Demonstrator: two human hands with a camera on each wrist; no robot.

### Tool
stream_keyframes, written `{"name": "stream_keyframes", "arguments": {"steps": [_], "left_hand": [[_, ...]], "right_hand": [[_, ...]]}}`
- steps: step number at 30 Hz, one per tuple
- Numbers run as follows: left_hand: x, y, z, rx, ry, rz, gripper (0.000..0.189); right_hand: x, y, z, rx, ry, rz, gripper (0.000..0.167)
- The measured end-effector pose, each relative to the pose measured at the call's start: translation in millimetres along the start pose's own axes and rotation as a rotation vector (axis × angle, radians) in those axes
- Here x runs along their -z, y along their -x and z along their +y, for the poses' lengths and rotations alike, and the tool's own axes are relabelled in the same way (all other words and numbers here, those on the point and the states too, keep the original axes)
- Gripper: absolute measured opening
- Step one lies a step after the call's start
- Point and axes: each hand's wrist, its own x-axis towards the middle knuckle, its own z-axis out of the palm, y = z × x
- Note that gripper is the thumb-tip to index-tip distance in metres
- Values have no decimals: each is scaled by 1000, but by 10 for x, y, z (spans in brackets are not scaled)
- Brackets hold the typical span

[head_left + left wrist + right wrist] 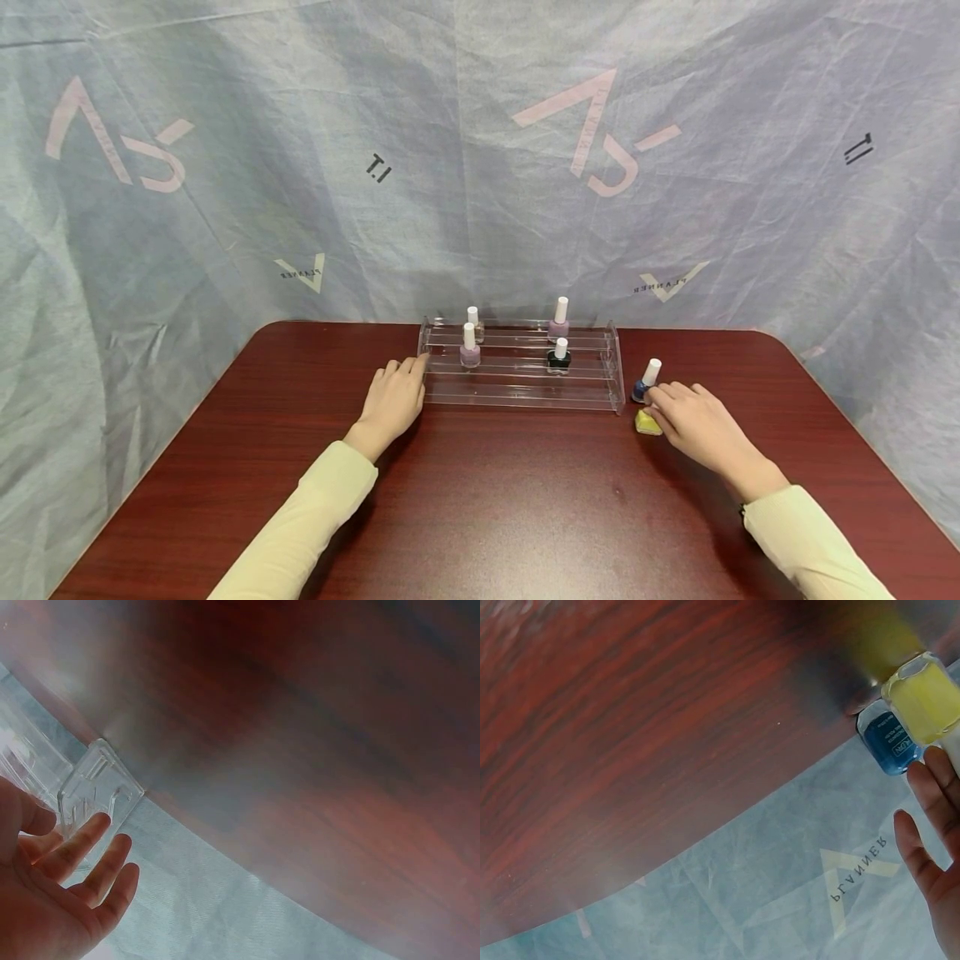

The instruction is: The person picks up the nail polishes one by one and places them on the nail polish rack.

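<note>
My left hand (pixel 395 395) touches the left end of a clear stepped display rack (pixel 517 400), its fingers fairly straight in the left wrist view. To the right of the rack, my right hand (pixel 693 421) holds a yellow nail polish bottle (pixel 648 422) from above by its cap, which the fingers hide. Its other fingers stick out loosely beside the bottle in the right wrist view. Just behind, a blue nail polish bottle (pixel 640 391) with a white cap stands on the table. Whether the yellow bottle touches the table, I cannot tell.
On the rack stand a lilac bottle (pixel 470 357), a clear-looking bottle (pixel 478 333) behind it, a purple bottle (pixel 558 330) and a dark green bottle (pixel 558 361). The dark red wooden table (pixel 525 500) ends at a grey printed cloth (pixel 450 167).
</note>
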Motion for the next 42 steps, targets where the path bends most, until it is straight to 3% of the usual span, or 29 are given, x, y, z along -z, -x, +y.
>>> {"name": "stream_keyframes", "arguments": {"steps": [23, 42], "left_hand": [[-23, -4, -16, 3, 13, -5, 48], [-13, -3, -19, 3, 18, -13, 49]], "right_hand": [[64, -67, -36, 21, -13, 21, 22], [103, -236, -210, 118, -32, 73, 18]]}}
